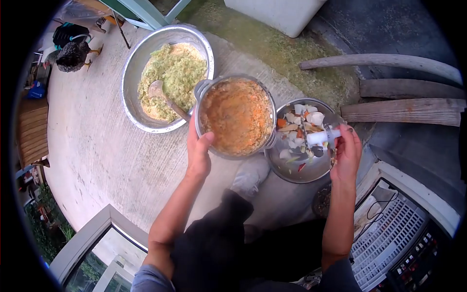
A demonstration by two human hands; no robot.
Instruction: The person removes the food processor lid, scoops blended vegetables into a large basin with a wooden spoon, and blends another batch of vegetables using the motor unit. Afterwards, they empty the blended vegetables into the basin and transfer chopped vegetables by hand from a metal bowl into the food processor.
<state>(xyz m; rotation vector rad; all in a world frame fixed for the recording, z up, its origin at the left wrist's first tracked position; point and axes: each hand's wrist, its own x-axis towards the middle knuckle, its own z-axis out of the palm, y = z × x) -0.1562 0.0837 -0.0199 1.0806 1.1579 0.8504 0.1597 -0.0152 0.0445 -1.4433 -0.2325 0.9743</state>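
Note:
My left hand (pixel 198 155) grips the left side of a round metal pot (pixel 233 155), with the thumb at its rim. Orange-brown mash (pixel 233 119) coats the inside of this pot, which is tilted towards me. A chopper blade with a white plastic shaft (pixel 318 138) is pinched in the fingers of my right hand (pixel 347 155). It hangs over a steel bowl (pixel 292 173) holding chopped pale and orange food pieces (pixel 292 129). To the left, a wide metal basin (pixel 131 92) contains yellow-green mash (pixel 180 68); a wooden spoon (pixel 156 89) rests in it, its handle end hidden behind the pot.
A speckled chicken (pixel 73 56) stands on the concrete floor (pixel 92 131) at the far left. Curved wooden planks (pixel 404 109) lie at right. A white crate (pixel 389 238) sits at lower right, a glazed frame (pixel 109 219) at lower left. My shoe (pixel 250 176) is below the pot.

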